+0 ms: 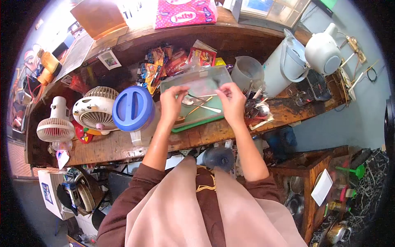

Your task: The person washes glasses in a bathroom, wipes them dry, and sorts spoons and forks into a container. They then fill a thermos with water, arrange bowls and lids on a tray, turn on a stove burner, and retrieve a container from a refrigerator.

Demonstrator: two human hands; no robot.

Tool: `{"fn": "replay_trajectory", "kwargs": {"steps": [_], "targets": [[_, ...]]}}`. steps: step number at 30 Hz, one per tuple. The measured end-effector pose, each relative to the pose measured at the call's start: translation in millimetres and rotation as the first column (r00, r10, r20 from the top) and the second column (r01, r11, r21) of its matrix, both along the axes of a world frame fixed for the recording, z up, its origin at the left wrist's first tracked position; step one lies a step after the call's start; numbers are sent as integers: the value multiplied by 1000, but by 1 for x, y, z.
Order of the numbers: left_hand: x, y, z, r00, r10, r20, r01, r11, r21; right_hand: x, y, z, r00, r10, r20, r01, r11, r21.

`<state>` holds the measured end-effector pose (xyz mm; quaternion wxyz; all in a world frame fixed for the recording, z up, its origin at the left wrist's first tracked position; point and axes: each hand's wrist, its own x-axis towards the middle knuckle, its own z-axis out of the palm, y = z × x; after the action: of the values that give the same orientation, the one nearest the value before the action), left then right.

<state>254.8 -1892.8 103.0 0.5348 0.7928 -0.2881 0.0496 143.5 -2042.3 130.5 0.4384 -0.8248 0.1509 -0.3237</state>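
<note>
Both my hands are over a translucent plastic container [165, 85] with a green bottom, on the wooden counter. My left hand [170, 102] is closed in a pinch at the container's left side. My right hand [231, 101] pinches opposite it, at the right side. A thin dark strip and a pale edge show between the fingertips, but I cannot make out what they belong to. Inside the container lie a metal spoon [210, 108] and a thin yellowish stick [194, 110]. Right beside my right hand stands a cluster of cutlery [261, 108].
To the left are a blue-lidded jug [133, 108] and two small fans, one white [96, 109] and one pinkish [55, 128]. Sachets [155, 66] lie behind the container. At right stand a clear pitcher [247, 72] and a tall grey jug [284, 59]. A pink pack [185, 14] rests on the upper ledge.
</note>
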Motion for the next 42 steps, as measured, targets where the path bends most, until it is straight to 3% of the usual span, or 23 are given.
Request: {"fn": "replay_trajectory", "kwargs": {"steps": [2, 4, 5, 6, 8, 9, 13, 17, 22, 24, 25, 26, 27, 28, 30, 31, 32, 34, 36, 37, 39, 41, 42], "targets": [[-8, -7, 29, 999, -20, -37, 17, 998, -65, -19, 0, 5, 955, -90, 283, 8, 961, 277], [-9, -17, 42, 983, -164, -76, 121, 910, -396, -43, 0, 27, 894, -171, 414, 39, 950, 308], [-8, -24, 47, 969, -234, 85, 246, 845, -475, -55, -5, 30, 890, -219, 399, 78, 937, 339], [-13, -30, 57, 966, -243, 87, 254, 841, -478, -67, -12, 32, 884, -268, 384, 119, 921, 370], [-28, -48, 80, 875, -466, -135, 203, 605, -770, -87, -28, 30, 856, -309, 414, 140, 910, 389], [-30, -59, 82, 833, -545, -92, 250, 520, -817, -92, -35, 28, 814, -324, 483, 165, 925, 342], [-51, -108, 95, 637, -764, -101, 258, 335, -906, -106, -52, 21, 784, -445, 432, 237, 858, 455], [-77, -150, 93, 593, -801, -76, 260, 280, -924, -104, -62, -2, 800, -499, 333, 412, 861, 300], [-88, -185, 50, 677, -735, 27, 476, 409, -778, -97, -67, -33, 856, -495, 149, 484, 868, 106], [-84, -186, 27, 621, -783, -31, 667, 549, -503, -102, -59, -26, 869, -489, 81, 476, 869, 133], [-76, -179, 27, 707, -693, 144, 707, 701, -98, -104, -56, -22, 874, -485, 27, 479, 869, 128], [-76, -172, 24, 705, -695, 144, 709, 699, -95, -105, -54, -21, 877, -480, -29, 480, 868, 124], [-80, -162, 23, 710, -653, 265, 639, 755, 148, -105, -55, -23, 872, -489, -18, 489, 872, -5], [-82, -155, 23, 680, -623, 386, 506, 780, 367, -107, -56, -23, 871, -490, -19, 490, 872, -2], [-81, -150, 23, 678, -682, 274, 534, 713, 455, -109, -55, -18, 876, -483, -18, 422, 783, -458], [-81, -150, 18, 655, -693, 303, 484, 692, 536, -110, -55, -24, 841, -515, -166, 363, 765, -533], [-81, -149, 13, 631, -703, 326, 427, 667, 611, -109, -52, -27, 844, -508, -169, 356, 769, -531], [-81, -141, 20, 658, -695, 291, 423, 661, 620, -102, -45, -24, 811, -566, -148, 428, 747, -509], [-79, -125, 30, 677, -639, 365, 562, 769, 304, -97, -32, -11, 821, -566, -71, 480, 753, -450], [-73, -113, 37, 706, -585, 398, 567, 805, 178, -94, -26, -3, 823, -561, 83, 543, 737, -403], [-60, -83, 28, 854, -372, 364, 399, 917, 1, -85, -9, 8, 815, -484, 318, 575, 743, -342], [-44, -44, 7, 972, -184, 147, 159, 973, 167, -70, 13, 14, 917, -275, 289, 382, 815, -436], [-33, -30, -13, 972, -83, 218, 19, 959, 281, -57, 19, 15, 966, -150, 211, 242, 814, -528]]}}
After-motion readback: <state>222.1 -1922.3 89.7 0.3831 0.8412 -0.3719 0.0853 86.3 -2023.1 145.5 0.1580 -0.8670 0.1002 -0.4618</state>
